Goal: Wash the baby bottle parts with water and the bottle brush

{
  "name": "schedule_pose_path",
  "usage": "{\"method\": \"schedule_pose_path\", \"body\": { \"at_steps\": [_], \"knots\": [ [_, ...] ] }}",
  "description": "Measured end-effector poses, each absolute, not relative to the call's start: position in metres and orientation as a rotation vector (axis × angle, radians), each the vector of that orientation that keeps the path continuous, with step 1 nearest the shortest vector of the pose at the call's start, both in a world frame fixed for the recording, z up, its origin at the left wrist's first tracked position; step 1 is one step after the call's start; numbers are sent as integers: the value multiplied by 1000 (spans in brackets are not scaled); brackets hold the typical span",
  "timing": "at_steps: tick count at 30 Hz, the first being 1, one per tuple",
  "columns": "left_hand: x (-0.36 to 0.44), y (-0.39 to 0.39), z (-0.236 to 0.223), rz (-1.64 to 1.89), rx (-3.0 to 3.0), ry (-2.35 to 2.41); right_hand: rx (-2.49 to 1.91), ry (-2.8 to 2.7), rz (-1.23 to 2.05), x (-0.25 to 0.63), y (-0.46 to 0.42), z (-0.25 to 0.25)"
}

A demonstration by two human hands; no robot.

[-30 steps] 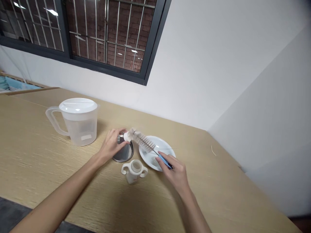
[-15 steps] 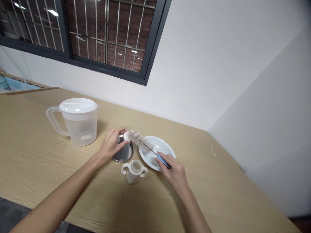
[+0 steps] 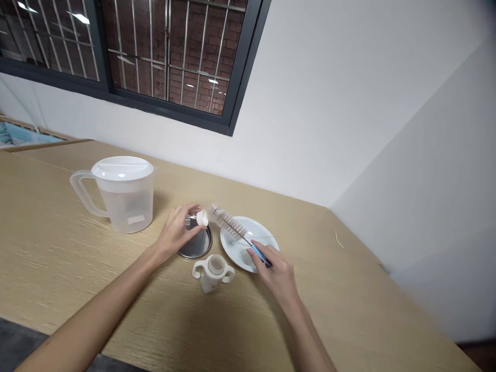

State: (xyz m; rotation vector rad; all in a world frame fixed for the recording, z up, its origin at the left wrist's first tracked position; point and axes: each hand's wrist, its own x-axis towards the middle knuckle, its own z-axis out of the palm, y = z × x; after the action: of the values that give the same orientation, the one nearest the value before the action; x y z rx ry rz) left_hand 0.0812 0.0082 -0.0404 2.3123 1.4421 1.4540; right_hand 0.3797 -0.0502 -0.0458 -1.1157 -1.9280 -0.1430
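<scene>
My left hand (image 3: 179, 227) grips a small white cap (image 3: 202, 218) with a clear part behind it, its opening turned toward the brush. It is above a round metal tray (image 3: 199, 245). In my right hand (image 3: 277, 271) is a bottle brush (image 3: 231, 227), held by its blue handle. The brush's pale bristles point up and left, and the tip is just right of the cap, apart from it. Nearer to me, a two-handled baby bottle (image 3: 212, 279) stands without a lid. A white plate (image 3: 267, 233) lies under the brush.
A clear jug (image 3: 129, 206) with a white lid stands at the left. A thin pale strip (image 3: 339, 239) lies on the wooden table (image 3: 349, 299) at the right. The wall and a barred window (image 3: 170, 57) rise behind the table.
The brush tip has drawn back right from the cap, leaving a gap. The cap's opening shows more fully. The bottle, tray and plate stay in place.
</scene>
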Motion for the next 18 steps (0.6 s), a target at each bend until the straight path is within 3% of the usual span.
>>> {"method": "schedule_pose_path", "body": {
  "at_steps": [18],
  "knots": [
    [91, 1, -28, 1488, 1796, 1359, -1051, -1853, -194, 377, -53, -43]
  ]
}}
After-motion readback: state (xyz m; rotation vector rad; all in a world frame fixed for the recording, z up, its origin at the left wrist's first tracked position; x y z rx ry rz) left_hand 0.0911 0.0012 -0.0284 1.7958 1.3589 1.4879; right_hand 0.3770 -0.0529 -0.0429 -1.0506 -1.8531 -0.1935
